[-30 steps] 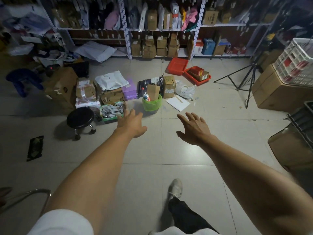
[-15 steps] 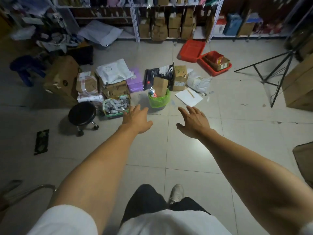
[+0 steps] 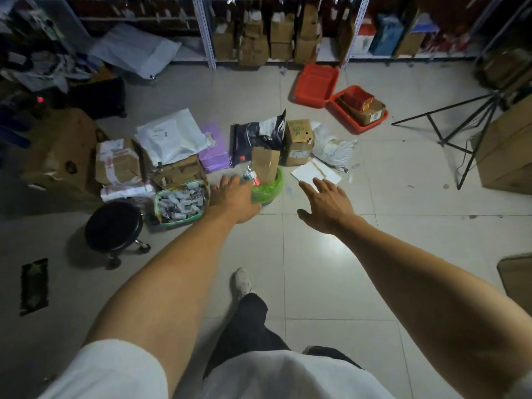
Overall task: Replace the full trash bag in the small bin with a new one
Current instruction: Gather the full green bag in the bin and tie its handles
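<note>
On the tiled floor, the bin [image 3: 267, 188] stands upright just beyond your left hand [image 3: 233, 198] (the nearer one); right hand [image 3: 326, 205] off to its side, fingers of both spread, holding nothing.

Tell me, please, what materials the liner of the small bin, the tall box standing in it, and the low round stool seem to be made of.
Green liner: thin plastic film, seemingly; it is translucent, glossy and wrinkled at the rim.
Tall box: plain brown cardboard, matte.
Stool: black padded seat, perhaps vinyl; shiny metal caster legs.
</note>
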Demonstrator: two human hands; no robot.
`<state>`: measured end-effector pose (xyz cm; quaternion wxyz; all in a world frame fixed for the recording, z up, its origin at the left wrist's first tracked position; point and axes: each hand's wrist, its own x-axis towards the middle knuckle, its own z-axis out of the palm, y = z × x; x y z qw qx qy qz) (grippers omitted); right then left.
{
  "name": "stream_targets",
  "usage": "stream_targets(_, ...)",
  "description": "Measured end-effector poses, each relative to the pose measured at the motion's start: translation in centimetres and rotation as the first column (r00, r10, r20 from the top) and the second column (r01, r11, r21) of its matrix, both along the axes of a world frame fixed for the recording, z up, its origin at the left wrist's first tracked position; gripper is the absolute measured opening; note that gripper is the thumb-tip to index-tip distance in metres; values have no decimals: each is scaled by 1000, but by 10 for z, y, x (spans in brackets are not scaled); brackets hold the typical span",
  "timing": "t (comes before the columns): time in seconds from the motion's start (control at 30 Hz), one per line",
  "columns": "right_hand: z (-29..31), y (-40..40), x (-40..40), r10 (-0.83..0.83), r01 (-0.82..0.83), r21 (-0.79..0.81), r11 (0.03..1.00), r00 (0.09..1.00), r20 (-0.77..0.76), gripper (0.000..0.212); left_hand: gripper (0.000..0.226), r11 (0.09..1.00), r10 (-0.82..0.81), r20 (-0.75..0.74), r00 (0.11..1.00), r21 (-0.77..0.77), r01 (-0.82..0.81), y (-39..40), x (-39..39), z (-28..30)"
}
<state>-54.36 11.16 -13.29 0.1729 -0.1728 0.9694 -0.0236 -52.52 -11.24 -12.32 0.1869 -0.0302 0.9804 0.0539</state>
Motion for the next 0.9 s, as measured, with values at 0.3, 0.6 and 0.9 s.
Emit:
stream_targets(0.3,-30,-61,-102,-41,42,-17,999,998,44,75,58,998,-54,32,998,-13,54,-63,-116,-32)
stream_targets(0.6,-154,-75,-205,-27,28,1,1000,990,141,75,66,1000,10,101,995,8,-11,-74,-204,-154)
stream_targets(0.9,-376,-72,-274,-61,64,-12,998,985,158,74,65,997,70,95,993,36,-74,-76,-268,-369)
